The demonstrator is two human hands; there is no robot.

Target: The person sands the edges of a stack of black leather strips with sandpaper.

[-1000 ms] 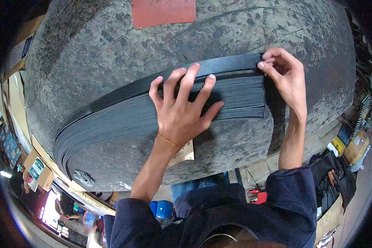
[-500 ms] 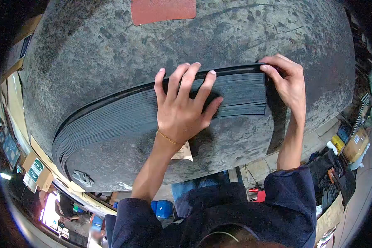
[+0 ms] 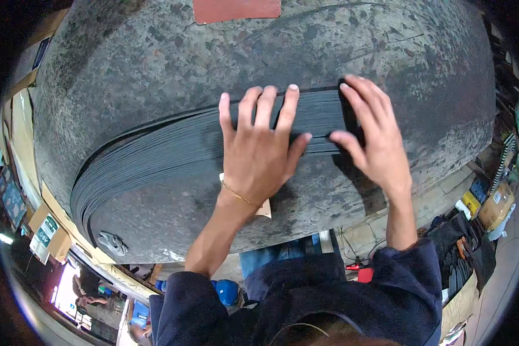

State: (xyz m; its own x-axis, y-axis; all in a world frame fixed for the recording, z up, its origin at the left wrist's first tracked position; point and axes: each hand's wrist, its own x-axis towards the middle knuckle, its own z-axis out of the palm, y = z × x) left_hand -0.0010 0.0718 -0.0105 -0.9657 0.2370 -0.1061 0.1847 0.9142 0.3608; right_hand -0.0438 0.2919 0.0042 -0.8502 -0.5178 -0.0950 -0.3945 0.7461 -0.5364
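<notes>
A thick stack of long dark strips lies curved across a mottled grey surface. Palm down on the stack rests my left hand, its fingers spread and the tips at the stack's far edge. My right hand is at the stack's right end, fingers apart, fingertips at the far corner and thumb near the close corner. A piece of light paper shows partly from under my left wrist.
A red rectangular piece lies at the far edge. Cardboard boxes stand at lower left and right. Dark strips sit in a box at lower right. A person is in the background at lower left.
My right hand has moved left and its pinch on the top strip's end has opened. The stack's right end now sits further left, and the far strip lies closer against the stack.
</notes>
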